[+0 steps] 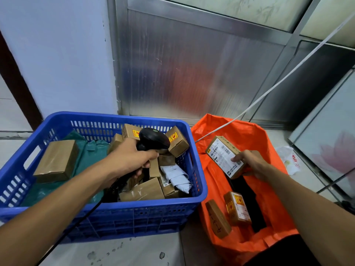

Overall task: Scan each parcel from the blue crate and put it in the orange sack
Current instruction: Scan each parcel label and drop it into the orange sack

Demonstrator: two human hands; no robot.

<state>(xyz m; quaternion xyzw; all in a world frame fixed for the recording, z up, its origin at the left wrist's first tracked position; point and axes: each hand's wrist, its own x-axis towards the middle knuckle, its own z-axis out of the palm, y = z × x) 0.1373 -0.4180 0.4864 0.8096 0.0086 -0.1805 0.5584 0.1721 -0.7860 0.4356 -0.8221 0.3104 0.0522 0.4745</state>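
The right hand (249, 164) holds a small cardboard parcel (224, 156), label side up, over the open mouth of the orange sack (269, 150), fingers curled round its near end. The left hand (134, 156) grips a black scanner (153, 139) above the blue crate (96, 214), its cord trailing down toward the floor.

Two brown boxes (237, 207) and a flat black item already lie in the sack, so a few parcels look done. The held parcel seems ready to be dropped in; whether it has been scanned cannot be told. Most of the work is left: the crate holds many more boxes, a green bag (88, 150) with a larger box (56, 160) on it, and a grey mailer (177, 176).
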